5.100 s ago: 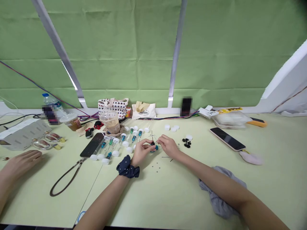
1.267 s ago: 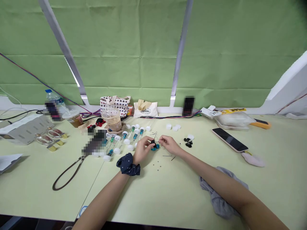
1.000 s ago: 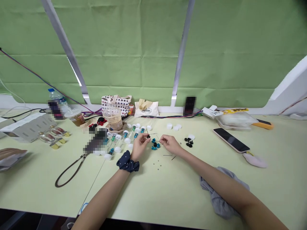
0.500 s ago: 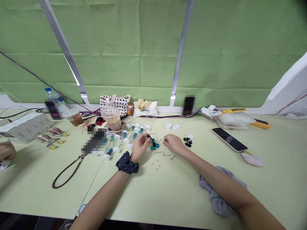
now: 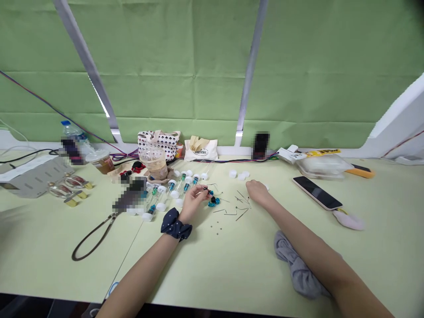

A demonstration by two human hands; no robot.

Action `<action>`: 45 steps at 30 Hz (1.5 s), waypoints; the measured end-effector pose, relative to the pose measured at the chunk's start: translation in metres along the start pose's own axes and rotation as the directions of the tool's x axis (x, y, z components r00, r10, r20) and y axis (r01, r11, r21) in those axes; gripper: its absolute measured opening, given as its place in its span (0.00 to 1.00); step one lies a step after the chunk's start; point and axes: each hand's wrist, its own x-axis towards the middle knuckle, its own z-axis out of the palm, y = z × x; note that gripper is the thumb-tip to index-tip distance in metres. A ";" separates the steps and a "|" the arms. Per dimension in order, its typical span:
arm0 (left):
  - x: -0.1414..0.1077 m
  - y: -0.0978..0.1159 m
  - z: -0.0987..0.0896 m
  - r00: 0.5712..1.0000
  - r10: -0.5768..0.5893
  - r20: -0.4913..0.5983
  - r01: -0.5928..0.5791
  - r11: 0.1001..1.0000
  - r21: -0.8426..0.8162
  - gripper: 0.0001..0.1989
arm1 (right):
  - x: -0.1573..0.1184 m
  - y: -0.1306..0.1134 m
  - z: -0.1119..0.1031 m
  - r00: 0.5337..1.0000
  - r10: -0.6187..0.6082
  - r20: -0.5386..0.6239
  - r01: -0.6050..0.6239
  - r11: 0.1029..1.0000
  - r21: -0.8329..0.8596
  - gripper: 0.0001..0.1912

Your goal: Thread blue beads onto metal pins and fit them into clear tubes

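My left hand (image 5: 195, 198) pinches a small black piece on a thin wire (image 5: 208, 192) between thumb and fingers. Just below it lie teal and black beads (image 5: 212, 202). My right hand (image 5: 257, 190) rests further right, fingers together, over the spot where the black pieces were; they are hidden beneath it. Thin bent metal pins (image 5: 239, 207) lie scattered between my hands. Several tiny dark dots (image 5: 217, 228) sit nearer to me. A row of clear tubes with white caps (image 5: 172, 191) lies left of my left hand.
A black-corded loop (image 5: 93, 237) and a pixelated object (image 5: 130, 194) lie left of the tubes. White caps (image 5: 239, 175) sit behind the pins. A phone (image 5: 317, 192) lies right, with a grey cloth (image 5: 296, 267) under my right forearm. A plastic cup (image 5: 153, 162) and bags stand behind.
My right hand has moved right and away from the beads, and more metal pins now lie on the table. My left hand still holds the wired piece. The other person's hand has left the view.
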 end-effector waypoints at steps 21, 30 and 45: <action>-0.004 0.003 0.001 0.982 -0.116 0.152 0.140 0.977 -0.161 0.14 | -0.041 -0.077 0.001 0.496 -0.493 -0.715 0.869 0.288 0.404 0.13; -0.004 0.007 0.001 0.986 -0.109 0.123 0.129 0.976 -0.173 0.15 | -0.041 -0.078 -0.002 0.564 -0.392 -0.727 0.826 0.277 0.491 0.10; 0.000 0.000 -0.005 0.988 -0.063 0.143 0.088 0.982 -0.168 0.15 | -0.041 -0.081 -0.001 0.817 -0.301 -0.492 0.500 -0.056 0.864 0.08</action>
